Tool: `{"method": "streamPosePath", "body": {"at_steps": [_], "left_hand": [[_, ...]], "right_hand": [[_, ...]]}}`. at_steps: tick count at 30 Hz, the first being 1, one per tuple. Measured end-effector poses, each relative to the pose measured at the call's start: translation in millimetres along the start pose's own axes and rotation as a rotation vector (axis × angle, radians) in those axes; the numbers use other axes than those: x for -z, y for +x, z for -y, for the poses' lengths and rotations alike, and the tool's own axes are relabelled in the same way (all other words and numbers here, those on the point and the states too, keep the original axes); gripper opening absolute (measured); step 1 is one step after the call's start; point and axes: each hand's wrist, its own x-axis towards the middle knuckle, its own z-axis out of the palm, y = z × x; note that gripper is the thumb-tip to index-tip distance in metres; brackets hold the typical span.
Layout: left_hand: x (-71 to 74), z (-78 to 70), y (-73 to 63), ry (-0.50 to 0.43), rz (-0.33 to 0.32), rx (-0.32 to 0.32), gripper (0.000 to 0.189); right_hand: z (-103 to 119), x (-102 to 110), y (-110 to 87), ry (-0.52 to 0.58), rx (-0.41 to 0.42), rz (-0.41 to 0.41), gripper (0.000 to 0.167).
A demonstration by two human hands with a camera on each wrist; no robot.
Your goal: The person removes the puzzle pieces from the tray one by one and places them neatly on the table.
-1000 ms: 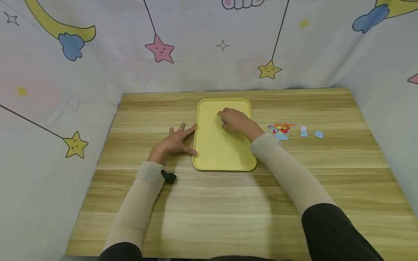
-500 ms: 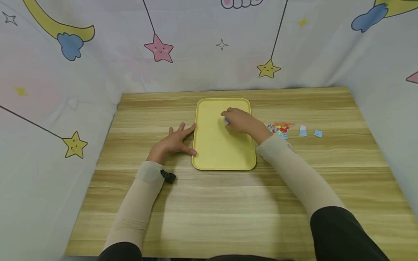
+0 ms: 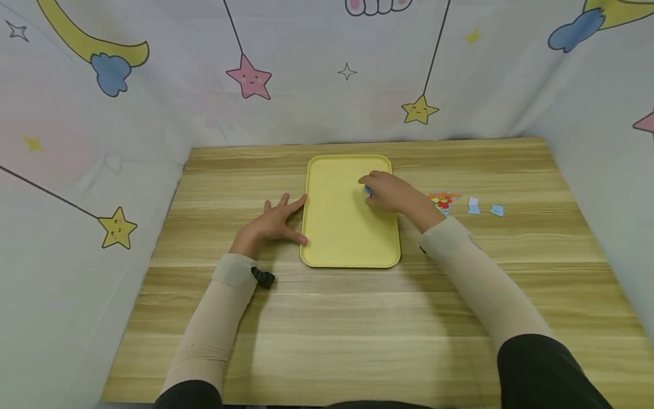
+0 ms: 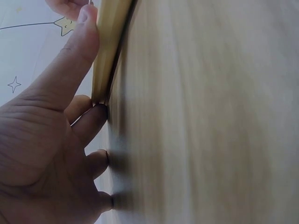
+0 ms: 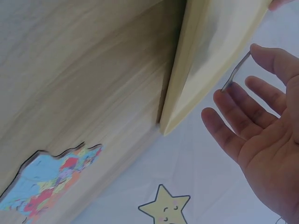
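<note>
My right hand [image 3: 389, 193] is over the right half of a yellow tray [image 3: 347, 238]. Between thumb and fingertips it pinches a thin, small blue puzzle piece [image 3: 368, 191]; the right wrist view shows that puzzle piece [image 5: 235, 72] edge-on, and most of its face is hidden. My left hand [image 3: 271, 222] lies at the tray's left side, fingers spread, with thumb and forefinger against the rim. In the left wrist view its other fingertips [image 4: 99, 161] rest on the table. Right of the tray lies a joined, colourful puzzle section [image 3: 443, 201], partly covered by my right wrist.
Two loose puzzle pieces, one blue and white [image 3: 473, 205] and one blue [image 3: 497, 210], lie to the right of the joined section on the wooden table [image 3: 337, 329]. A white cloth [image 3: 317, 108] with stars and moons hangs behind and at both sides.
My right hand has moved right across the tray, carrying the puzzle piece, and its wrist now covers part of the joined section. The left hand has stayed at the rim.
</note>
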Motion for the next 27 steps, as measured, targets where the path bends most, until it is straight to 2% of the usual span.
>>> {"method": "streamPosePath", "body": {"at_steps": [11, 19, 27], "left_hand": [[-1.0, 1.0, -0.7, -0.013, -0.012, 0.008, 0.125], [-0.6, 0.8, -0.6, -0.005, -0.018, 0.006, 0.125], [-1.3, 2.5, 0.8, 0.011, -0.013, -0.004, 0.126]], "right_hand": [[-15, 8, -24.0, 0.071, -0.051, -0.032, 0.053], [-26, 4, -41.3, 0.086, -0.091, -0.043, 0.053], [-42, 0, -59.3, 0.092, -0.095, -0.077, 0.051]]}}
